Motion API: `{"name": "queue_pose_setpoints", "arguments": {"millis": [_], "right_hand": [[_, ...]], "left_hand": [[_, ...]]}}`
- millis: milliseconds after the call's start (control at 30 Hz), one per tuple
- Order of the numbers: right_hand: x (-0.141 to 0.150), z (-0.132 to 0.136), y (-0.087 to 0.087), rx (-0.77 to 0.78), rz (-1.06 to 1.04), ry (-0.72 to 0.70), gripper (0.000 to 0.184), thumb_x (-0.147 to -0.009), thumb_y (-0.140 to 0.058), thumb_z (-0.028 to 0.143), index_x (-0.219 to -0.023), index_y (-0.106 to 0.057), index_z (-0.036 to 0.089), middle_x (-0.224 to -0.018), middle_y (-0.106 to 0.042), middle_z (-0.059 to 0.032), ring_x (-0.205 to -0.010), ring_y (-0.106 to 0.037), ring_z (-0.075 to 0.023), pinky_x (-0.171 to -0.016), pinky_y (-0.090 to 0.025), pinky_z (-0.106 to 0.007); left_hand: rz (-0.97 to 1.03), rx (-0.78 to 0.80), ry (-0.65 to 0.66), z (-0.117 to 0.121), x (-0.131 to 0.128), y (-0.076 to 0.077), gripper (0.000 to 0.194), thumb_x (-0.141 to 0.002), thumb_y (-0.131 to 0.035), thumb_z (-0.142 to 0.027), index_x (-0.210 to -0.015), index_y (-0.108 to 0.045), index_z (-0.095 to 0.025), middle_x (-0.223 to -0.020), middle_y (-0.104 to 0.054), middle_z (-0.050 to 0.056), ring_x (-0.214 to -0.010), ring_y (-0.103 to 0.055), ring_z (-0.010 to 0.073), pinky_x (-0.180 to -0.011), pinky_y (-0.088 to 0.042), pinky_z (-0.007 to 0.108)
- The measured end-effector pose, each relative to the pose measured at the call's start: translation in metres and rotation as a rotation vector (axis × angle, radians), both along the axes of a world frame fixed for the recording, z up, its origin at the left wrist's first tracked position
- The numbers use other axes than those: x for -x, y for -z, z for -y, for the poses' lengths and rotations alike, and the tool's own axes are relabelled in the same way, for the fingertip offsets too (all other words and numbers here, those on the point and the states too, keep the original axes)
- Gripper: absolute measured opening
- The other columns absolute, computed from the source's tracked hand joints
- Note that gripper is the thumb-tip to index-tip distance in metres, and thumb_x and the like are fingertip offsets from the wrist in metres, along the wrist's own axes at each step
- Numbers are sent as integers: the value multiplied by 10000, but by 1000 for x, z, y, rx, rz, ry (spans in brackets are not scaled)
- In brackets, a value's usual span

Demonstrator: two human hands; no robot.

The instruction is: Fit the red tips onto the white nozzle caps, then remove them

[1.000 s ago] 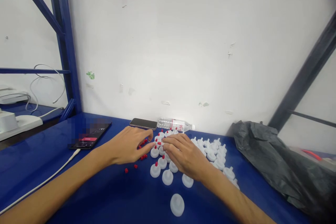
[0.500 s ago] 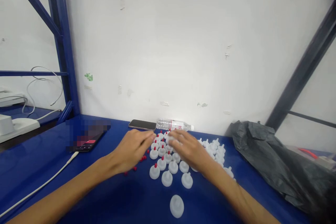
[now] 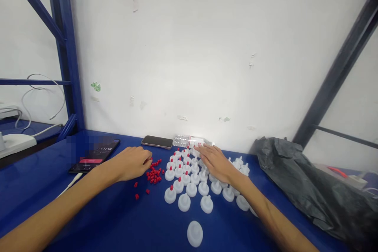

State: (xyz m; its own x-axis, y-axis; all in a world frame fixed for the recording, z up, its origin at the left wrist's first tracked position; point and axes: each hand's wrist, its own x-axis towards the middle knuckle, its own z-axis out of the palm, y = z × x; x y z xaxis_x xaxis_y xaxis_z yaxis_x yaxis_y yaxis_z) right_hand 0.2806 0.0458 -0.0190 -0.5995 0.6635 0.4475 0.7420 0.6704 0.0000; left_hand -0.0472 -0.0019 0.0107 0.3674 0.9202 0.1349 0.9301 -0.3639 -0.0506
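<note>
My left hand (image 3: 133, 163) is over the left edge of a scatter of small red caps (image 3: 154, 175), its fingers curled together and pointing down. What lies between its fingertips is hidden. Over the rows of white nozzle lids (image 3: 191, 189) reaches my right hand (image 3: 215, 161), fingers stretched out. Its fingertips are close to a back lid with a red tip; contact cannot be made out. Several lids on the left side carry red caps on their spouts, while those on the right show bare white spouts. A single white lid (image 3: 195, 234) sits apart at the front.
Against the wall lie a dark phone (image 3: 157, 141) and a clear plastic bottle (image 3: 189, 141) on its side. Another phone (image 3: 96, 157) with a white cable is at left. A dark plastic bag (image 3: 295, 177) covers the right side of the blue table (image 3: 118, 220).
My left hand has moved left from the lids to the red caps, uncovering more of them. My right hand has shifted slightly right, still over the lids. The camera view has shifted a little.
</note>
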Motion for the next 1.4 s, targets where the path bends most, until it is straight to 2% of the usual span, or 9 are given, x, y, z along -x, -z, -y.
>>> {"name": "queue_pose_setpoints", "arguments": {"millis": [367,533,633,800,933,1033,1167,1300,1400], "right_hand": [[10,-10,-3,-26,45,4,376,-1047,-296,342,-1228,-614,253,-1169,-693,-49,-1153,-586,-208,-1034,-403,-428],[29,-25,-5,-35,78,38,444,-1054,-269,368,-1029,-685,214,-942,-731,-61,-962,-654,-212,-945,-431,-412],[33,-25,-16,-52,73,42,451,-1051,-286,376,-932,-686,206,-886,-731,-60,-920,-661,-215,-956,-412,-422],[40,-6,-47,-122,-18,45,261,-1005,-449,413,-1088,-611,225,-1075,-698,-69,-1018,-626,-228,-990,-387,-407],[62,21,-59,-81,-71,-160,158,-971,-517,269,-1122,-515,221,-1065,-674,-55,-908,-633,-204,-806,-463,-327],[79,42,-62,-76,6,-366,209,-948,-538,200,-1143,-463,191,-1053,-669,-71,-936,-634,-206,-875,-453,-357],[89,53,-63,-118,56,-396,216,-950,-551,209,-1140,-459,162,-1027,-671,-95,-946,-634,-223,-901,-451,-385],[76,32,-59,-135,36,-431,162,-961,-532,197,-1121,-501,195,-1027,-673,-76,-1005,-619,-208,-936,-447,-373],[50,4,-52,-151,-22,-215,143,-952,-519,145,-1075,-559,207,-988,-676,-64,-996,-615,-220,-919,-454,-384]], "left_hand": [[-6,109,-31,5,6,-1,134,-793,-515,-296,-739,-611,-221,-778,-704,77,-696,-652,273,-605,-391,328],[-3,69,-5,5,4,0,238,-883,-446,-364,-813,-624,-223,-804,-714,85,-714,-666,283,-603,-389,334],[16,2,14,3,-1,-2,352,-961,-325,-383,-883,-621,-209,-846,-718,107,-772,-674,294,-638,-398,348],[88,-122,29,9,-15,-12,408,-1010,-221,-428,-989,-571,-218,-852,-706,81,-816,-661,285,-664,-383,346],[188,-172,76,17,-25,-13,375,-1008,-251,-491,-1089,-521,-242,-824,-699,28,-738,-642,236,-646,-373,319],[254,-202,130,19,-28,-8,363,-992,-310,-518,-1060,-521,-230,-799,-691,19,-679,-622,219,-610,-351,307],[286,-192,254,19,-31,-3,315,-1022,-262,-387,-1086,-530,-234,-822,-685,10,-706,-620,208,-619,-338,307],[461,-180,222,22,-36,-4,405,-1023,-238,-392,-784,-508,-208,-646,-563,-32,-586,-510,147,-589,-327,281],[524,-204,139,20,-31,-9,477,-1028,-94,-364,-676,-378,-213,-570,-424,-50,-512,-386,121,-530,-305,255]]}}
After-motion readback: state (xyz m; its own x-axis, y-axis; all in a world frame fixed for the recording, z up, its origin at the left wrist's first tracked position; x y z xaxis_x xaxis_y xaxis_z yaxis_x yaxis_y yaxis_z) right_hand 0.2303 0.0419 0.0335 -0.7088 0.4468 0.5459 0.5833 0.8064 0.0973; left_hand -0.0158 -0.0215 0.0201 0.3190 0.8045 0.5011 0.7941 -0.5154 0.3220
